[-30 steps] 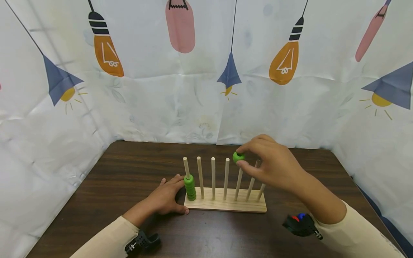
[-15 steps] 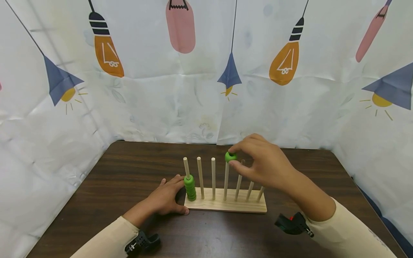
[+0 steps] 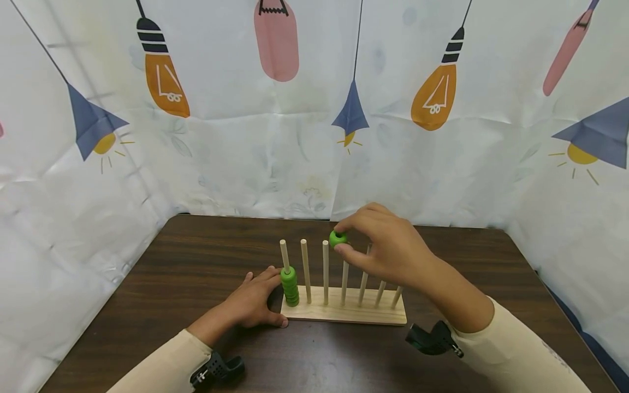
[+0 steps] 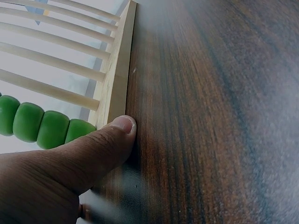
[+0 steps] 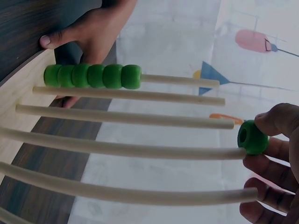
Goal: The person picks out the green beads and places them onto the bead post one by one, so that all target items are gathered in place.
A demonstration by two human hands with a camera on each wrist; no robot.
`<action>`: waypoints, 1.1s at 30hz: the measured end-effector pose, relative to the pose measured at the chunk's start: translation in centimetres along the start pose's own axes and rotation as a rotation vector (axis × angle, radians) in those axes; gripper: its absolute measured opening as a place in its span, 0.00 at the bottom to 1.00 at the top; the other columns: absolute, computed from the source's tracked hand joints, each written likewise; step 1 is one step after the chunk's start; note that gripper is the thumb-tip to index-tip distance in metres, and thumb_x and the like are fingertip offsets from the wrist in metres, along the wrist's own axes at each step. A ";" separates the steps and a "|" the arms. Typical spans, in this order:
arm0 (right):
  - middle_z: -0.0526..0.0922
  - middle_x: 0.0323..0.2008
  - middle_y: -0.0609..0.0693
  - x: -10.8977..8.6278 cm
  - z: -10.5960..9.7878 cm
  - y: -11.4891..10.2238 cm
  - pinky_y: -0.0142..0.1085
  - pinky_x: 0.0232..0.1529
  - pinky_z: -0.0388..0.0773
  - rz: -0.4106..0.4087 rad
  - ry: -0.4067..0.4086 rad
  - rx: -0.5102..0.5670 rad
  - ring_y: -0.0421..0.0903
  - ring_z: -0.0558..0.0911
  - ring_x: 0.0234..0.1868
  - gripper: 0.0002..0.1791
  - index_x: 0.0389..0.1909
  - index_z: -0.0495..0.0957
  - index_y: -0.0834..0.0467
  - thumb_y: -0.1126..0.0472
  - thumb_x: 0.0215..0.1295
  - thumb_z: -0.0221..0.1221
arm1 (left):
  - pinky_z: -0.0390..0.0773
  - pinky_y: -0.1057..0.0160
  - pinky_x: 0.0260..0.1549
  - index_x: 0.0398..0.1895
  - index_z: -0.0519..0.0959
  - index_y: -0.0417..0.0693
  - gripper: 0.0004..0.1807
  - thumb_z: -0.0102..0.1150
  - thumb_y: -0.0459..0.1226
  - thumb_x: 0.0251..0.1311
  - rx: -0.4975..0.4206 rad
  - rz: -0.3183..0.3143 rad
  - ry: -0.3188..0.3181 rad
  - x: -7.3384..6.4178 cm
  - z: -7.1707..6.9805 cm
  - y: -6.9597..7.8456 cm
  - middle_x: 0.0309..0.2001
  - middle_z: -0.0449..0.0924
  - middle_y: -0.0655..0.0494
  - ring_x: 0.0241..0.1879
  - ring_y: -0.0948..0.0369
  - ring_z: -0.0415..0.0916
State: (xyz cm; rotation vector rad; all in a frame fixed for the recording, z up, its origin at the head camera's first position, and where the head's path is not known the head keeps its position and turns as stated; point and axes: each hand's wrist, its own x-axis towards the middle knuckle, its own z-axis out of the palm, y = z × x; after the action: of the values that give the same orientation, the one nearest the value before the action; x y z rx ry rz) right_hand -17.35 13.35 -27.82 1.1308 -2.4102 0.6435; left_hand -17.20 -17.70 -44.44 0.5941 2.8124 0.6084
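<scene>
A wooden peg stand [image 3: 344,313] with a row of upright pegs stands on the table. Green beads [image 3: 290,287] are stacked on its leftmost peg, whose top stays bare. My left hand [image 3: 251,301] holds the stand's left end, with the thumb [image 4: 114,135] at the front edge and fingers on the far side. Between thumb and fingertips, my right hand [image 3: 393,248] pinches one green bead [image 3: 337,238] at peg-top height, just right of the third peg from the left. The bead's hole shows in the right wrist view, close to a peg tip [image 5: 236,153].
Dark wood-grain table [image 3: 196,262] surrounds the stand. A white curtain [image 3: 236,164] printed with lamps and bulbs hangs behind it. Bare pegs [image 3: 305,267] rise close together along the base. Black devices are strapped at both wrists, one near the left sleeve [image 3: 169,360].
My right hand has carried the green bead leftward over the peg tops, from around the fifth peg to near the third. The left hand and the stand have kept still.
</scene>
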 end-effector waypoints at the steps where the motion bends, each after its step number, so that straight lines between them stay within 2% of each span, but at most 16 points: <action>1: 0.85 0.42 0.38 0.1 0.0 -0.1 0.40 0.38 0.81 0.006 -0.006 0.000 0.39 0.78 0.49 0.13 0.46 0.86 0.49 0.53 0.62 0.73 | 0.45 0.29 0.70 0.72 0.71 0.54 0.52 0.83 0.56 0.42 0.001 -0.001 0.000 0.0 0.0 0.0 0.76 0.60 0.41 0.78 0.44 0.51; 6: 0.84 0.42 0.38 0.6 0.2 -0.7 0.40 0.40 0.81 0.032 -0.033 0.008 0.38 0.78 0.50 0.12 0.46 0.86 0.49 0.52 0.63 0.71 | 0.45 0.29 0.70 0.73 0.71 0.53 0.52 0.82 0.57 0.42 0.001 -0.001 -0.002 0.0 -0.1 0.1 0.76 0.60 0.41 0.78 0.44 0.51; 14: 0.85 0.43 0.38 1.3 1.0 -0.9 0.37 0.40 0.80 0.005 -0.030 0.018 0.38 0.78 0.49 0.12 0.46 0.86 0.50 0.52 0.64 0.71 | 0.46 0.28 0.69 0.73 0.70 0.52 0.52 0.82 0.56 0.43 0.008 0.013 0.003 0.0 -0.1 0.1 0.76 0.60 0.41 0.77 0.43 0.52; 28: 0.84 0.44 0.37 2.6 2.1 -1.7 0.37 0.40 0.79 0.038 -0.072 0.047 0.36 0.77 0.50 0.12 0.48 0.86 0.48 0.50 0.66 0.69 | 0.47 0.28 0.69 0.74 0.70 0.51 0.53 0.82 0.56 0.43 -0.001 0.006 0.002 -0.1 -0.2 0.0 0.76 0.60 0.39 0.77 0.42 0.52; 33: 0.84 0.43 0.36 3.1 2.4 -2.0 0.35 0.38 0.79 0.024 -0.058 0.053 0.36 0.77 0.50 0.11 0.47 0.86 0.48 0.51 0.66 0.70 | 0.46 0.28 0.69 0.74 0.70 0.50 0.53 0.82 0.56 0.43 -0.006 0.010 0.001 -0.1 -0.2 0.0 0.76 0.60 0.39 0.77 0.42 0.51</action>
State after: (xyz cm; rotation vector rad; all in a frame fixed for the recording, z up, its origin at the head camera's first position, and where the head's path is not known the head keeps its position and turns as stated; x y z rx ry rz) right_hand -18.01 9.01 -27.67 1.1592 -2.4725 0.6948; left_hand -17.17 -17.78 -44.27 0.6072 2.8095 0.6193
